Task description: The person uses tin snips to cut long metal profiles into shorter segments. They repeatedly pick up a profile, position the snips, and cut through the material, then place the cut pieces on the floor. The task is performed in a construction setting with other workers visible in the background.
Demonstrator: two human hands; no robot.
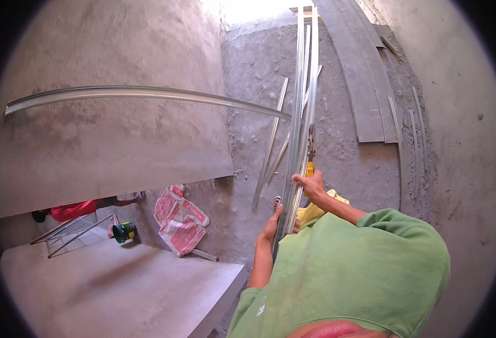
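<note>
Long silvery metal channels (298, 112) run from close to my body away toward the bright far end of the floor. My left hand (269, 223) is closed around the near part of a channel, thumb on its left side. On the channels' right side, my right hand (315, 187) grips yellow-handled tin snips (310, 153). Their dark jaws point away from me, close beside the metal; whether they touch it I cannot tell. The right thumb lies against the channel's edge. Yellow cloth (311, 213) shows beneath my right forearm.
Another channel (146, 93) extends left across the wall. Thin metal strips (270, 146) lie on the rough floor; long grey boards (366, 84) lie right. Pink-and-white bags (180, 221), a dark green bucket (125, 232), a metal frame (79, 234) and a red-clothed person (74, 210) are left.
</note>
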